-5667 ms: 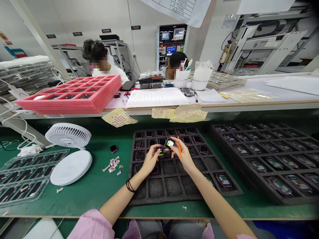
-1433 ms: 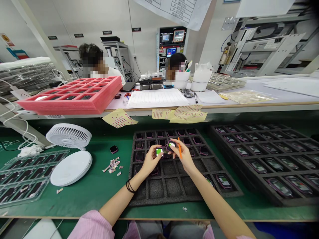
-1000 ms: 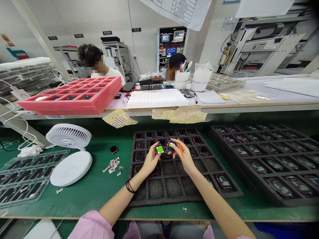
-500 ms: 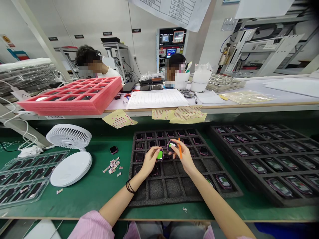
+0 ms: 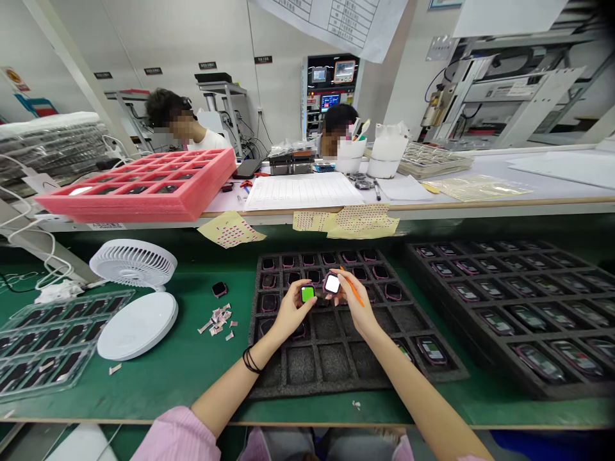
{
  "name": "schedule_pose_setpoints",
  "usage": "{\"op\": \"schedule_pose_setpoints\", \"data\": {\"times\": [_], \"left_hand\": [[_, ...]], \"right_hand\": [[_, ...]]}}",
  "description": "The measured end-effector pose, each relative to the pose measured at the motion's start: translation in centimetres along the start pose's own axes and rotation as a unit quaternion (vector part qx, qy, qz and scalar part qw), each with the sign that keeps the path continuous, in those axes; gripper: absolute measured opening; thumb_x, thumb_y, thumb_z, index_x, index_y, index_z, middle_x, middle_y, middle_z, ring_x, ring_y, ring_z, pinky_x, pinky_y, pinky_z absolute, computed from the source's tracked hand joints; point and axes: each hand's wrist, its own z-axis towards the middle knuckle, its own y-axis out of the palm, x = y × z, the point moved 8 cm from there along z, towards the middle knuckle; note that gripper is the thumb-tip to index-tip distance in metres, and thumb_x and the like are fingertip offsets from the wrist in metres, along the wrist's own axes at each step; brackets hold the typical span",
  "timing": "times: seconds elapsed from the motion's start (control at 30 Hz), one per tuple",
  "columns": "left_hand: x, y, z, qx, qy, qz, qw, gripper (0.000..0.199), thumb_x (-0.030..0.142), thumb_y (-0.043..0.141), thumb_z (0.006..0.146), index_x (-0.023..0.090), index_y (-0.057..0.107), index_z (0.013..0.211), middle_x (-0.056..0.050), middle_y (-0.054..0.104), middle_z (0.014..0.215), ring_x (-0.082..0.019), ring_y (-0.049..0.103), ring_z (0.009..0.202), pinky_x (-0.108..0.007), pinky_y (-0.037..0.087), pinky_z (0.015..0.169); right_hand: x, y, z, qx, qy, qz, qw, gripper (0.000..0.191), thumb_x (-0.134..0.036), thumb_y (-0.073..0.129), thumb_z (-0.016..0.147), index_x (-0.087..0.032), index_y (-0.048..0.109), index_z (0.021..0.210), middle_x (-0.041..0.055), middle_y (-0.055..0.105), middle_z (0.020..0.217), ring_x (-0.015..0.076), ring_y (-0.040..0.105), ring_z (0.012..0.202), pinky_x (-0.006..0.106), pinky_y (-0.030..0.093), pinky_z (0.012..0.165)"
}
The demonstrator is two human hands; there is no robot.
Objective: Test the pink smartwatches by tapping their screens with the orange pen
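My left hand (image 5: 291, 310) holds a watch with a lit green screen (image 5: 307, 294) between thumb and fingers. Close beside it, my right hand (image 5: 356, 304) grips a second watch with a white screen (image 5: 332, 283), and an orange stick (image 5: 353, 287) lies along its fingers. Both hands are above a black foam tray (image 5: 300, 366), whose back compartments hold several dark-screened watches. Two more watches sit near its front right, one (image 5: 431, 350) fully visible and the other partly hidden by my right forearm.
A second watch tray (image 5: 480, 339) stands to the right. On the left are a white fan (image 5: 137, 326), clear plastic trays (image 5: 72, 378), a lone watch (image 5: 220, 289) and small paper scraps (image 5: 218, 320). Red foam (image 5: 192, 198) rests on the shelf; two people sit behind it.
The right watch's screen has turned from a mixed display to plain white. The orange stick has tilted from near upright to slanting. My left thumb has moved lower on the green-screened watch.
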Motion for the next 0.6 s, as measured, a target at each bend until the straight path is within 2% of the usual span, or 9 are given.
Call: {"op": "schedule_pose_setpoints", "data": {"times": [0.17, 0.27, 0.43, 0.6], "left_hand": [[-0.6, 0.1, 0.1, -0.008, 0.003, -0.007, 1.000, 0.049, 0.033, 0.065, 0.080, 0.019, 0.048, 0.123, -0.011, 0.056, 0.122, -0.021, 0.057, 0.106, -0.030, 0.050, 0.083], [-0.7, 0.0, 0.1, -0.008, -0.001, -0.012, 1.000, 0.050, 0.034, 0.063, 0.081, 0.019, 0.047, 0.126, -0.011, 0.056, 0.122, -0.019, 0.058, 0.101, -0.027, 0.050, 0.077], [-0.1, -0.5, 0.1, 0.013, -0.026, -0.002, 1.000, 0.043, 0.043, 0.054, 0.086, 0.018, 0.053, 0.121, -0.009, 0.061, 0.109, -0.016, 0.058, 0.083, -0.022, 0.046, 0.057], [0.8, -0.6, -0.1, 0.021, -0.031, 0.015, 0.999, 0.039, 0.048, 0.050, 0.087, 0.017, 0.061, 0.107, -0.006, 0.065, 0.101, -0.016, 0.057, 0.079, -0.021, 0.046, 0.055]], "right_hand": [[0.4, -0.2, 0.3, -0.003, -0.012, -0.017, 1.000, 0.035, -0.044, 0.065, 0.079, -0.024, 0.065, 0.108, 0.0004, 0.060, 0.081, 0.0098, 0.053, 0.050, 0.025, 0.047, 0.044], [0.8, -0.2, 0.4, 0.000, -0.005, -0.019, 1.000, 0.039, -0.042, 0.069, 0.076, -0.025, 0.065, 0.110, 0.0014, 0.061, 0.090, 0.0072, 0.049, 0.049, 0.025, 0.050, 0.044], [1.0, 0.2, 0.5, -0.021, 0.001, -0.017, 1.000, 0.051, -0.035, 0.077, 0.067, -0.025, 0.061, 0.115, 0.0047, 0.063, 0.100, 0.0117, 0.059, 0.059, 0.024, 0.048, 0.044], [1.2, 0.3, 0.6, -0.024, 0.004, -0.013, 1.000, 0.055, -0.034, 0.078, 0.065, -0.024, 0.060, 0.115, 0.0038, 0.061, 0.095, 0.0154, 0.064, 0.066, 0.022, 0.048, 0.044]]}}
